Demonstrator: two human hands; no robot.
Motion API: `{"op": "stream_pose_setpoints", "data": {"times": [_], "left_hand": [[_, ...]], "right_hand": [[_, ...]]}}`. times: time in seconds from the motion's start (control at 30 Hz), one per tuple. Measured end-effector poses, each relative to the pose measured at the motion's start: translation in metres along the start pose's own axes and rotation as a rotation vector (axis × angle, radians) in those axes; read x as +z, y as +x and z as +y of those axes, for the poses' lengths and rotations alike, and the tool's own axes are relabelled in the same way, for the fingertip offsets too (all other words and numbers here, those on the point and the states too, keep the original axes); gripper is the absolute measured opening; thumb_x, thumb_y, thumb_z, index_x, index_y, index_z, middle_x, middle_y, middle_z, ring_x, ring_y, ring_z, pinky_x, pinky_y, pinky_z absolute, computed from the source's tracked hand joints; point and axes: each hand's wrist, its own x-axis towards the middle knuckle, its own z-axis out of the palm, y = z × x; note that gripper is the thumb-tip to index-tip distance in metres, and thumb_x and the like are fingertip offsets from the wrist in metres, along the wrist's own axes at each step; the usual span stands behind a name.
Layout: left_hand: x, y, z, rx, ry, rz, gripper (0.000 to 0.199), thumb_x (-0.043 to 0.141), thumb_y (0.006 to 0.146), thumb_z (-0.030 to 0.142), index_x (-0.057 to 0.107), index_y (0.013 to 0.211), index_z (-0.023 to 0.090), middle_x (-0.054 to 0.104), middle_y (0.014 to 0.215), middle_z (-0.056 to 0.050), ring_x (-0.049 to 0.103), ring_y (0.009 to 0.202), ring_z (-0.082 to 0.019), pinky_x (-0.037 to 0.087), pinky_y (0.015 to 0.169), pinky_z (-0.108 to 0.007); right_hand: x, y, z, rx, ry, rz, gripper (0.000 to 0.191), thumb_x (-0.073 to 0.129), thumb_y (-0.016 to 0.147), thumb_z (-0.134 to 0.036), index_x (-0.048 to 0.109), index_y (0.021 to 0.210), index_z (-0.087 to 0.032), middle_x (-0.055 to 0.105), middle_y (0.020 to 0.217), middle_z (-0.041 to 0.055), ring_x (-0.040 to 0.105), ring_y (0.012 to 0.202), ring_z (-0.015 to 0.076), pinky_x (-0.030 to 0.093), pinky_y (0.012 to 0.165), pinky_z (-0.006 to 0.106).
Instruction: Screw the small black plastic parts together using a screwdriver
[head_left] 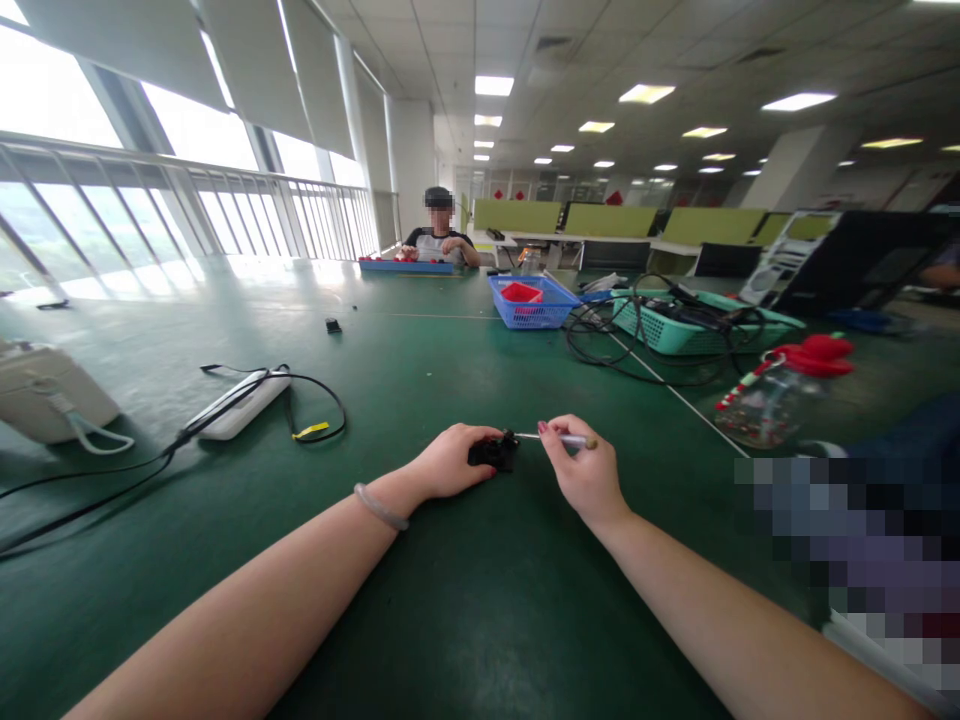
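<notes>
On the green tabletop (450, 600), a small black part (491, 455) of a kind I cannot make out lies in the grip of my left hand (454, 460). Thumb and fingers close around its left side and edges. My right hand (589, 470) pinches a slim screwdriver (576, 440) with a pale handle and a thin metal shaft. The shaft points left, nearly level, and its tip reaches the upper right of the black part. Whether the tip sits in a screw is too small to tell.
To the left lie a white power bank (240, 405) with black cables and a beige case (49, 390). Beyond are a blue basket (532, 312), a teal basket (675, 335) of cables and a red-lidded jar (784, 395). A person (439, 240) sits at the far end.
</notes>
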Motion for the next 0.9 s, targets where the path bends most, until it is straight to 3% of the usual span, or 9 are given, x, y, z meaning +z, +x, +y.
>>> {"op": "stream_pose_setpoints", "data": {"times": [0.17,0.37,0.6,0.8,0.9], "left_hand": [[-0.001,0.000,-0.002,-0.015,-0.002,-0.001,0.056,0.069,0.073,0.026,0.059,0.128,0.024,0.067,0.121,-0.004,0.060,0.110,-0.024,0.045,0.100,-0.036],[0.000,0.001,-0.004,-0.006,-0.011,-0.001,0.054,0.071,0.073,0.028,0.060,0.126,0.025,0.067,0.120,-0.002,0.061,0.109,-0.024,0.046,0.099,-0.036],[0.000,0.001,-0.004,-0.008,-0.011,0.000,0.052,0.073,0.073,0.030,0.062,0.124,0.025,0.068,0.120,-0.003,0.061,0.108,-0.024,0.046,0.098,-0.036],[0.000,0.001,-0.003,-0.022,-0.045,-0.002,0.055,0.077,0.069,0.031,0.063,0.122,0.025,0.069,0.118,-0.003,0.063,0.105,-0.023,0.048,0.096,-0.034],[-0.001,0.002,-0.002,-0.022,-0.048,-0.012,0.055,0.078,0.068,0.032,0.064,0.121,0.024,0.070,0.114,-0.003,0.064,0.103,-0.023,0.049,0.094,-0.033]], "right_hand": [[0.002,-0.002,0.000,0.051,0.128,-0.060,0.032,0.052,0.091,-0.043,0.057,0.069,-0.021,0.055,0.059,-0.0016,0.051,0.055,0.0142,0.036,0.054,0.026],[0.004,0.002,0.007,0.088,0.123,-0.132,0.034,0.049,0.092,-0.043,0.055,0.068,-0.021,0.052,0.057,-0.0024,0.050,0.054,0.0138,0.036,0.054,0.025],[0.003,-0.002,-0.002,-0.042,0.017,-0.253,0.028,0.048,0.093,-0.035,0.055,0.069,-0.021,0.053,0.059,-0.0024,0.051,0.058,0.0144,0.035,0.057,0.026],[-0.001,-0.005,-0.004,-0.065,0.017,-0.116,0.032,0.047,0.093,-0.036,0.054,0.066,-0.021,0.055,0.061,-0.0007,0.053,0.064,0.0161,0.037,0.063,0.027],[-0.001,-0.003,-0.001,-0.022,0.086,-0.137,0.034,0.046,0.094,-0.037,0.053,0.065,-0.021,0.051,0.057,-0.0019,0.050,0.057,0.0144,0.036,0.058,0.026]]}}
